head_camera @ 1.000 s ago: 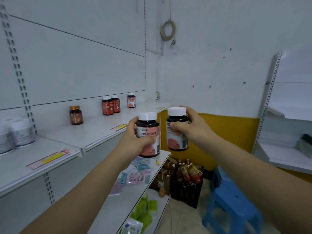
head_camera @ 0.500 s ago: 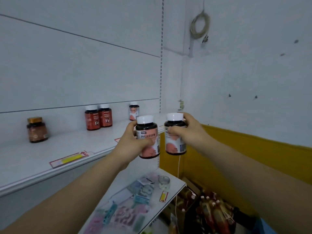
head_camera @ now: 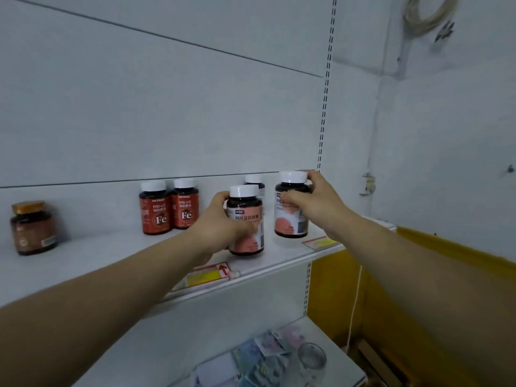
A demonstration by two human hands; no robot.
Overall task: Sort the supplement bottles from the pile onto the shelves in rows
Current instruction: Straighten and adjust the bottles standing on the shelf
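My left grip [head_camera: 220, 220] is wrapped around the body of one pink-labelled bottle [head_camera: 247, 217], fingers curled across the label. My right grip [head_camera: 318, 208] holds a matching bottle [head_camera: 290, 223] from the side, thumb up by its cap. Both bottles are upright over the front of the upper shelf [head_camera: 83, 261], the right one nearer the back; I cannot tell whether either base touches the board yet. I judge this to be the placing step. Next, each bottle needs setting flat and sliding back beside the white-capped bottle [head_camera: 254, 180] behind them, which may be the same kind, before I let go. The bottles are dark, glossy round plastic with smooth white screw caps and slick paper labels, so they should slide easily on the painted white shelf but could tip if nudged high up. To the left, two red "Fe" bottles [head_camera: 170, 210] stand touching in a pair, and farther left an amber jar [head_camera: 33, 227] with a gold lid stands alone. A yellow price tag [head_camera: 206, 275] sits on the shelf edge.
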